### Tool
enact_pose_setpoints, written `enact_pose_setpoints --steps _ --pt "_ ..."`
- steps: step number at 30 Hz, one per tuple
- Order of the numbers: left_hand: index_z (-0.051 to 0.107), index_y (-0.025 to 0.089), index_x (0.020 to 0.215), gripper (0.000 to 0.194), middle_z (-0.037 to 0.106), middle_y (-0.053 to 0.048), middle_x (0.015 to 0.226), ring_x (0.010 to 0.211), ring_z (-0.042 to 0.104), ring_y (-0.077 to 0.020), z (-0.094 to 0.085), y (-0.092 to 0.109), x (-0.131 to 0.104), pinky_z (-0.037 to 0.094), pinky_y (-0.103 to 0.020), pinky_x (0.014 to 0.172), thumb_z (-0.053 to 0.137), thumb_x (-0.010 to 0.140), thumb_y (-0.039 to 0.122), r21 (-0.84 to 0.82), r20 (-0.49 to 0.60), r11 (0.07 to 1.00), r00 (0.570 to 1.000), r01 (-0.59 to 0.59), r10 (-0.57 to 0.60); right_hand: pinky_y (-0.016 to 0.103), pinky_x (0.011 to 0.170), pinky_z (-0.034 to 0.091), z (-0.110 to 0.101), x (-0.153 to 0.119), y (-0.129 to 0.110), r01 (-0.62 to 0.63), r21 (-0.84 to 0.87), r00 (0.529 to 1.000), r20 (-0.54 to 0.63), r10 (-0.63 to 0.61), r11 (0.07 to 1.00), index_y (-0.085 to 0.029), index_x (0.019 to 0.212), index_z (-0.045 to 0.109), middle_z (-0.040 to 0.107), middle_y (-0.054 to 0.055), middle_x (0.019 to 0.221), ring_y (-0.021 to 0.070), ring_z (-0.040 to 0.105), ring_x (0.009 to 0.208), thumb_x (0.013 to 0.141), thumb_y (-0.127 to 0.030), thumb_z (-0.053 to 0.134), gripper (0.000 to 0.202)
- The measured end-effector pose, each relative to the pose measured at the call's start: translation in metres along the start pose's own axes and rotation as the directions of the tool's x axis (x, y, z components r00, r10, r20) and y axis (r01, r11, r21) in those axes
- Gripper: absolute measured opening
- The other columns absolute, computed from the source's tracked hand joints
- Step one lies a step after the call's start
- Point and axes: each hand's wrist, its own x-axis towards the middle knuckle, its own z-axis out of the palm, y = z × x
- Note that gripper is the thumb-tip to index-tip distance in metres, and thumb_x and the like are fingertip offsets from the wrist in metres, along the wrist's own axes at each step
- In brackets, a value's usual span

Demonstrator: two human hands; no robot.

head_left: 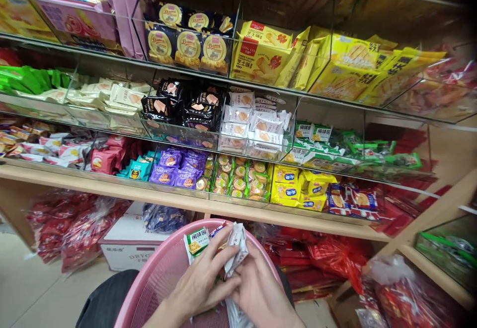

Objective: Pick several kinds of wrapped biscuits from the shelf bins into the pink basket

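Observation:
Above a pink basket (128,295), my left hand (203,273) and my right hand (261,286) meet around a small white snack packet (237,248). The left fingers and thumb close on its left side, while the right hand wraps its right side. Just beyond the left hand is a green-and-white cracker packet (197,242); I cannot tell whether it is held or rests in the basket. A bit of a dark blue and red packet (219,228) shows behind the left fingers. More white wrapping (238,315) lies below the right hand. My hands hide much of the basket's inside.
Glass-fronted shelves of wrapped snacks rise ahead, with white packets (238,114), green-and-white packets (309,154) and yellow packets (285,184). Below the wooden shelf edge (179,196) stand a white carton (126,248) and red plastic bags (89,228). My knees flank the basket.

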Motion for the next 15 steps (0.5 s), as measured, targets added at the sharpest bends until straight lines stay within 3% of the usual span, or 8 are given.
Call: enact_pose_setpoints --steps 5,8,10,12,15 --pt "0.044 0.026 0.121 0.047 0.033 -0.011 0.141 0.127 0.035 -0.0244 0.006 0.003 0.002 0.034 -0.041 0.102 0.057 0.078 0.014 -0.096 -0.124 0.995 0.992 0.005 -0.017 0.03 0.078 0.045 0.014 -0.005 0.005 0.052 -0.117 0.998 0.042 -0.048 0.992 -0.022 0.115 0.054 0.066 0.005 0.101 0.0158 0.06 0.088 0.085 -0.05 0.039 0.044" --pt "0.048 0.025 0.114 0.039 0.047 -0.009 0.13 0.12 0.044 -0.0215 0.011 0.007 0.005 0.037 -0.039 0.099 0.055 0.078 0.013 -0.19 -0.269 0.98 0.958 0.053 -0.104 0.033 0.08 0.044 0.019 -0.009 0.006 0.072 -0.252 0.997 0.027 -0.067 0.965 -0.025 0.123 0.046 0.066 0.005 0.101 0.0165 0.061 0.089 0.084 -0.054 0.037 0.049" --pt "0.05 0.024 0.11 0.037 0.055 -0.008 0.119 0.111 0.051 -0.0206 0.012 0.011 0.007 0.041 -0.035 0.094 0.06 0.075 0.017 -0.249 -0.392 0.953 0.882 0.17 -0.26 0.036 0.081 0.044 0.018 -0.011 0.002 0.064 -0.387 0.996 -0.034 -0.084 0.92 -0.023 0.123 0.046 0.068 0.006 0.095 0.0174 0.062 0.086 0.083 -0.058 0.036 0.054" --pt "0.05 0.023 0.108 0.039 0.058 -0.006 0.11 0.103 0.055 -0.0197 0.011 0.014 0.011 0.042 -0.033 0.09 0.065 0.072 0.023 -0.314 -0.469 0.902 0.778 0.296 -0.418 0.039 0.082 0.044 0.011 -0.013 -0.005 0.076 -0.531 0.983 -0.102 -0.153 0.844 -0.021 0.121 0.048 0.069 0.007 0.089 0.0188 0.063 0.082 0.081 -0.059 0.038 0.056" --pt "0.048 0.022 0.109 0.045 0.057 -0.004 0.109 0.101 0.055 -0.0192 0.008 0.015 0.016 0.043 -0.031 0.088 0.068 0.069 0.028 -0.459 -0.439 0.81 0.7 0.365 -0.564 0.039 0.082 0.044 -0.008 -0.016 -0.018 0.179 -0.68 0.908 -0.164 -0.386 0.711 -0.019 0.116 0.051 0.069 0.008 0.088 0.0204 0.063 0.083 0.079 -0.056 0.046 0.052"
